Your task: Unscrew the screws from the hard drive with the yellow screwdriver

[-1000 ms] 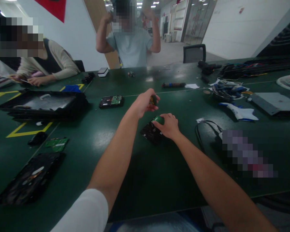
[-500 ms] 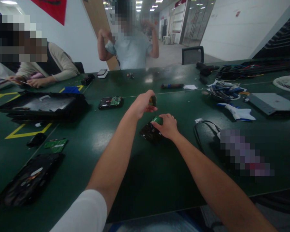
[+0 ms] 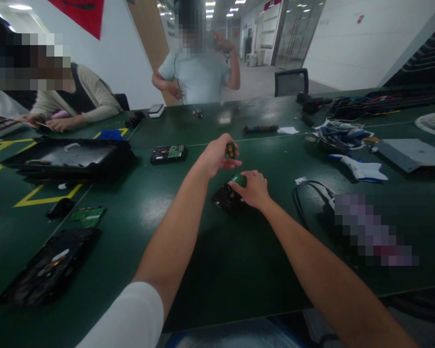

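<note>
Near the table's middle lies a dark hard drive (image 3: 227,199), set at a slant, with a green circuit board (image 3: 239,181) at its far side. My right hand (image 3: 254,188) grips the drive from the right, its thumb over the green board and its fingers behind. Just beyond and above it, my left hand (image 3: 219,153) is closed round a stubby black-and-yellow tool handle (image 3: 231,150). The rest of that tool is hidden.
Another hard drive (image 3: 168,153) lies ahead to the left. A black tray-like casing (image 3: 68,157), loose green boards (image 3: 87,217) and a black housing (image 3: 49,270) are at left. To the right are a cable (image 3: 297,205), gloves (image 3: 362,169) and a metal box (image 3: 406,152).
My hands keep almost the same pose; the handle in my left hand has turned a little, showing more yellow. The view shifts slightly. A person opposite has lowered one arm.
</note>
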`<state>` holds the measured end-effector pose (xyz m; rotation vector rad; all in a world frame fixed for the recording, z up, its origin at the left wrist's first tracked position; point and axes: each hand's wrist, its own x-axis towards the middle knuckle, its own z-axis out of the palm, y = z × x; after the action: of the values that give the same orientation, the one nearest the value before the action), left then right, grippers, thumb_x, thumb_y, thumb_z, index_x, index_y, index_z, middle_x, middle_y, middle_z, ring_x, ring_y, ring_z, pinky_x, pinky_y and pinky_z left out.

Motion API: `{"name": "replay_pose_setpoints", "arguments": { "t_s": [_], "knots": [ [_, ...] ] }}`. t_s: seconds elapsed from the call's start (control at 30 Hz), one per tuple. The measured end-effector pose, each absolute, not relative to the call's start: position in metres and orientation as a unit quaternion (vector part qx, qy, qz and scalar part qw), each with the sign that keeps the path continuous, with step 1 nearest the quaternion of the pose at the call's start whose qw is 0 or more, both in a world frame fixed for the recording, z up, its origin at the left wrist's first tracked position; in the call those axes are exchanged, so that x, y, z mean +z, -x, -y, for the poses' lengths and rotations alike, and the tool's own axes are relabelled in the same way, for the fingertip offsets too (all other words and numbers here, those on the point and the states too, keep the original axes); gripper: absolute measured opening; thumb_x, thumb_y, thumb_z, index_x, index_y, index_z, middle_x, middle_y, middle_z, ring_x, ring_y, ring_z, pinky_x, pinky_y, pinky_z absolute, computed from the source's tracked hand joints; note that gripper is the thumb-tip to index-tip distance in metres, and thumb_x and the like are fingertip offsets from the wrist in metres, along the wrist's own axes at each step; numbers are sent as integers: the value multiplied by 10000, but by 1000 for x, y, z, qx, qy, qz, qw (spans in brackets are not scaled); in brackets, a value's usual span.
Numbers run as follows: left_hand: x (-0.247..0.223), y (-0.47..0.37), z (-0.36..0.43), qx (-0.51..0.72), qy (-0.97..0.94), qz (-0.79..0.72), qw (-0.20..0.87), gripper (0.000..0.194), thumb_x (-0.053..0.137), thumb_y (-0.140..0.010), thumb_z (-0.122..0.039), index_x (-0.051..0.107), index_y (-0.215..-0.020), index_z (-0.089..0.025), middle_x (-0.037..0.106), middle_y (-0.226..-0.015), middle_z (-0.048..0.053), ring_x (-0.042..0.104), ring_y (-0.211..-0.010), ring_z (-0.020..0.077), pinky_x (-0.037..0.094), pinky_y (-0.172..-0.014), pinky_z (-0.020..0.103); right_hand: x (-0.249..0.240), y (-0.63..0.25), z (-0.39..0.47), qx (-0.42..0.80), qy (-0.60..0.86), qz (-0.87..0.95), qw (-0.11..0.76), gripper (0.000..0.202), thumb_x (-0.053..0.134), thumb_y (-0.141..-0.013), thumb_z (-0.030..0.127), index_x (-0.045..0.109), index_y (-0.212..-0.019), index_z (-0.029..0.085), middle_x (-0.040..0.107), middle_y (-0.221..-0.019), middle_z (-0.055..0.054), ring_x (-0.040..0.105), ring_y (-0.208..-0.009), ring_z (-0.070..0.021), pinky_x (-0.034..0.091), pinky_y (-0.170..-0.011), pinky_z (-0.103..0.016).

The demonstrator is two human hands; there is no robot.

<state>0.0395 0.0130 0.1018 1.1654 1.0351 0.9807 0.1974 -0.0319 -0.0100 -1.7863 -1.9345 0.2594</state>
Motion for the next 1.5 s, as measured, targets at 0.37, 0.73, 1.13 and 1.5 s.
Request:
{"name": "replay_pose_setpoints", "arguments": {
  "t_s": [0.37,0.73,1.13,1.5],
  "knots": [
    [101,-41,-14,423,-513,-467,583,320,593,-893,-500,649,-893,-185,721,-868,94,692,-599,179,461,-516,271,-7,-196,32,102,659,705,241,596,606,-915,682,668,-1274,210,651,-1302,-151,593,-1211,-361,453,-1000,-498],
    [100,-43,-16,432,-539,-484,537,317,565,-899,-485,670,-865,-188,722,-859,85,632,-586,147,413,-493,247,-9,-196,32,94,658,706,245,574,624,-910,668,681,-1257,214,657,-1273,-149,593,-1212,-361,456,-1004,-496],
    [103,-42,-14,428,-535,-458,566,276,574,-921,-449,675,-957,-195,743,-919,77,677,-616,145,475,-541,241,-9,-196,32,97,657,704,251,578,624,-905,677,679,-1245,213,661,-1271,-143,594,-1209,-364,455,-1006,-505],
    [89,-45,-20,465,-590,-507,422,485,829,-778,-630,578,-767,-215,651,-735,35,602,-632,147,398,-550,257,-8,-195,32,95,658,706,245,574,626,-909,668,680,-1254,214,658,-1286,-146,591,-1216,-358,453,-1013,-501]
  ]
}}
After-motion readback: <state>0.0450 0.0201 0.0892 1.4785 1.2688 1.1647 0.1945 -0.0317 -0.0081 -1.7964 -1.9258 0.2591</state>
